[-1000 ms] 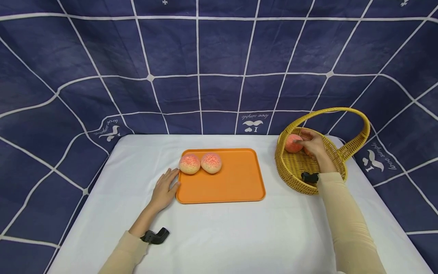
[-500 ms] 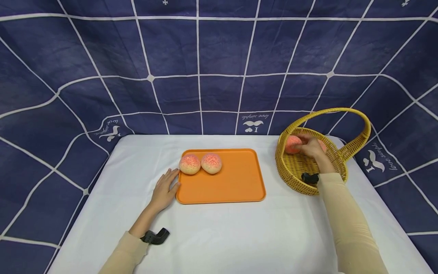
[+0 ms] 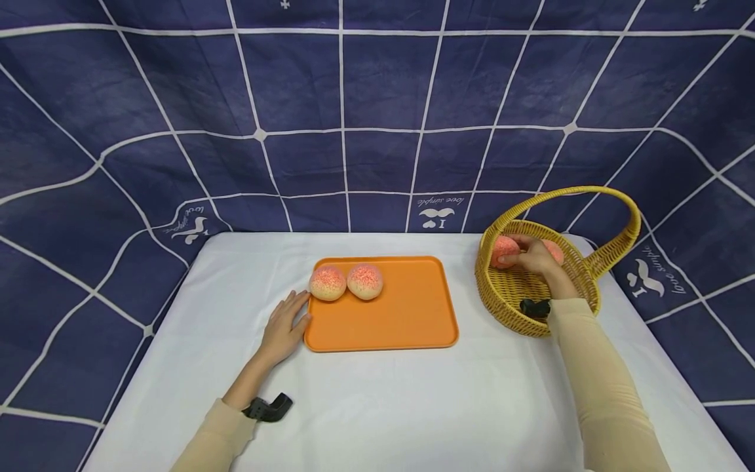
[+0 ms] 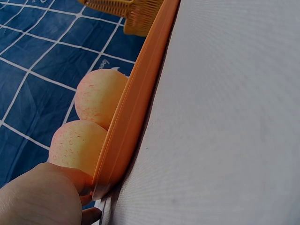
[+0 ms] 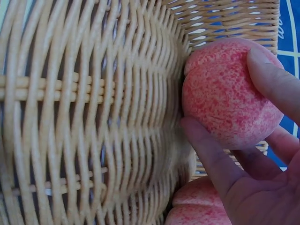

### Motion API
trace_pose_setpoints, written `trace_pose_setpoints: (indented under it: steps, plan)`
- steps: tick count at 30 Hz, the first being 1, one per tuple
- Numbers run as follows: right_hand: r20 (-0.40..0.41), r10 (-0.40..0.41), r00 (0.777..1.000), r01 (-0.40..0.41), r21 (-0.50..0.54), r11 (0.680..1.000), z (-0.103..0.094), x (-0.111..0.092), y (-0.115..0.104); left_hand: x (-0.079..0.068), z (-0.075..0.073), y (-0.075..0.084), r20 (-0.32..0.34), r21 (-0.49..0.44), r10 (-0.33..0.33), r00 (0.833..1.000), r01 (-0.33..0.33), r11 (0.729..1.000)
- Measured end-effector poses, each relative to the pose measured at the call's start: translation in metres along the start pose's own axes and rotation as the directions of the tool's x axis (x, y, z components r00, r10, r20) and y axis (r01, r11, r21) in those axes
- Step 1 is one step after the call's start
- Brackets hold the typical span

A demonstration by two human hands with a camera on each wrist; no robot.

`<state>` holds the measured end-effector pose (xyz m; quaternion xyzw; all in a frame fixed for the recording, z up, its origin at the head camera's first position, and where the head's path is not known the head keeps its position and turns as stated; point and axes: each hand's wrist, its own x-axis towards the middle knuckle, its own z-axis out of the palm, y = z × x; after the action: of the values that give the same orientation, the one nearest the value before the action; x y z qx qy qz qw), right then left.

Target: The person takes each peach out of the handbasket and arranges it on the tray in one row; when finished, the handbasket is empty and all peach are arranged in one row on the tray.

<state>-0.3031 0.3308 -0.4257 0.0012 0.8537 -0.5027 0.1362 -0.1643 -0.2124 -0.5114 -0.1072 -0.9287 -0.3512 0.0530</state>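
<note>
Pink peach (image 3: 503, 251) lies just left of my right hand (image 3: 535, 257), gripped by its thumb and fingers; my left hand (image 3: 284, 329), relaxed, touches the orange tray (image 3: 383, 321).

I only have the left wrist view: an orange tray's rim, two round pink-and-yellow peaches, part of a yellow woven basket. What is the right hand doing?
Observer: The right hand grips a round, speckled pink peach inside the yellow woven basket.

Operator: Is that the only one in there?

Observer: No, a second speckled pink peach shows past the hand, to the right in the head view and partly hidden.

Operator: And whereabouts on the orange rectangular tray are the two I can see?

Observer: Side by side in its far left part: the left pink-and-yellow peach near the corner, the right pink-and-yellow peach next to it.
</note>
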Motion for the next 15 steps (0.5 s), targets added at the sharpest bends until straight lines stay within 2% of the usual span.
trace_pose_setpoints:
  steps: [2,6,9,11,15]
  plan:
    - [-0.01,0.007,1.0,-0.007,-0.011,1.0,0.0,-0.002,-0.002,0.0,0.001,0.0,0.0,0.0,0.003,1.0,-0.003,1.0]
    - [-0.079,-0.013,0.997,0.006,-0.091,0.996,-0.003,-0.004,-0.007,0.001,0.001,0.001,-0.003,-0.002,0.005,1.0,-0.005,1.0]
    - [-0.115,-0.036,0.993,0.025,-0.1,0.995,-0.005,-0.009,-0.015,0.001,0.002,0.001,-0.004,-0.005,0.003,1.0,-0.003,1.0]
    - [-0.113,-0.046,0.992,0.039,-0.066,0.997,-0.006,-0.013,-0.022,0.0,0.002,0.001,-0.001,-0.004,0.002,1.0,-0.002,1.0]
    - [-0.154,-0.062,0.986,0.049,-0.09,0.995,-0.016,-0.027,-0.035,0.001,0.001,0.001,0.001,-0.001,0.004,1.0,-0.004,1.0]
